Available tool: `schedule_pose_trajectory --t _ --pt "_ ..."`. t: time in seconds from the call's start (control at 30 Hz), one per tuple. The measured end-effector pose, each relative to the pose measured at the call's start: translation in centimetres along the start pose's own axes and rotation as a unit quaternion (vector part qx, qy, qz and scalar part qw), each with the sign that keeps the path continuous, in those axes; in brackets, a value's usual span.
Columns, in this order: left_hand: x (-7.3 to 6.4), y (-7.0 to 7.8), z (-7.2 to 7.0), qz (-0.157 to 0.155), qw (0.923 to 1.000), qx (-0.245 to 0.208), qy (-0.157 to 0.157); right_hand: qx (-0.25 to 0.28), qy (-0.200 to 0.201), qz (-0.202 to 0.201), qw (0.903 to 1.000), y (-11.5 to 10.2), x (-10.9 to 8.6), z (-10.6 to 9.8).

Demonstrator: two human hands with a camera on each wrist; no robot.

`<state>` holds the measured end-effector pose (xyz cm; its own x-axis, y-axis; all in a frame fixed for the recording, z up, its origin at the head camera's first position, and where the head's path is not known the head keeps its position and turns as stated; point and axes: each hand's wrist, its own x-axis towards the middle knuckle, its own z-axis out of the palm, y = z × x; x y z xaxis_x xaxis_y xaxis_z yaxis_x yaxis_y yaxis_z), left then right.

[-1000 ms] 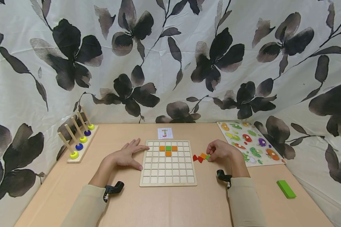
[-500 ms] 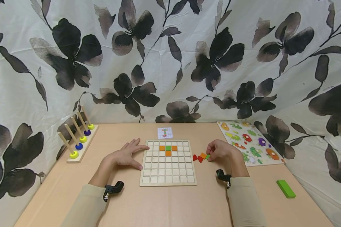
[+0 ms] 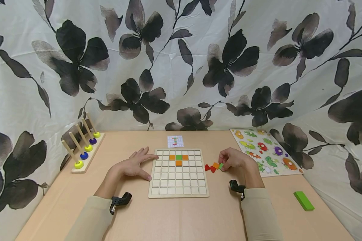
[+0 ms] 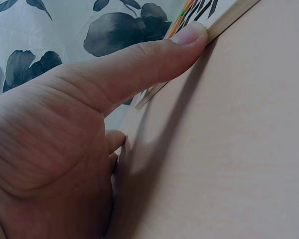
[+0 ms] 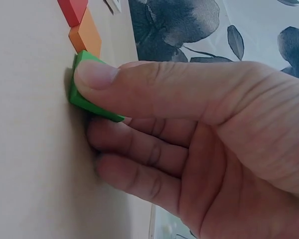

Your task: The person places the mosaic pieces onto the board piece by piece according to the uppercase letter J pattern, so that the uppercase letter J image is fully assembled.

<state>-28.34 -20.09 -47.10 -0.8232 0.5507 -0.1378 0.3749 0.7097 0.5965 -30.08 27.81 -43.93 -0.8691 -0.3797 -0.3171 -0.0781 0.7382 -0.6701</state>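
A white gridded board (image 3: 171, 183) lies mid-table, with three orange tiles and one green tile (image 3: 178, 157) forming a T in its upper rows. At its left edge is my left hand (image 3: 135, 164), fingers spread; the thumb (image 4: 189, 37) touches the board's side. Right of the board, my right hand (image 3: 236, 159) pinches a green tile (image 5: 84, 103) by the thumb, low over the table. The finger behind the tile is mostly hidden. Beside it are an orange tile (image 5: 87, 35) and red tiles (image 3: 213, 169). A small pattern card (image 3: 181, 144) lies behind the board.
At the left stands a wooden peg rack (image 3: 83, 169) with yellow and blue rings. A fruit and vegetable picture board (image 3: 265, 150) lies at the back right, close to the right hand. A green block (image 3: 303, 201) rests near the table's right edge. A floral cloth hangs behind.
The pinched green tile looks slightly more tilted than before, with the right hand's fingertips shifted very little. The left hand and the tiles on the board have stayed put.
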Motion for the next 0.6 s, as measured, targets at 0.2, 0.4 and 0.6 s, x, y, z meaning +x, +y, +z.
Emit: schedule_pose_trajectory --t 0.2,0.4,0.6 --pt "0.01 0.01 0.01 -0.001 1.0000 -0.002 -0.002 0.005 0.008 -0.011 0.9999 0.11 -0.21 -0.08" --pt "0.00 0.03 0.02 -0.003 1.0000 -0.004 -0.002 0.025 0.021 -0.018 0.9993 -0.12 -0.63 -0.25" --pt "-0.02 0.05 -0.01 -0.003 1.0000 -0.003 -0.002 0.040 0.044 -0.038 0.9975 -0.49 -0.61 -0.54"
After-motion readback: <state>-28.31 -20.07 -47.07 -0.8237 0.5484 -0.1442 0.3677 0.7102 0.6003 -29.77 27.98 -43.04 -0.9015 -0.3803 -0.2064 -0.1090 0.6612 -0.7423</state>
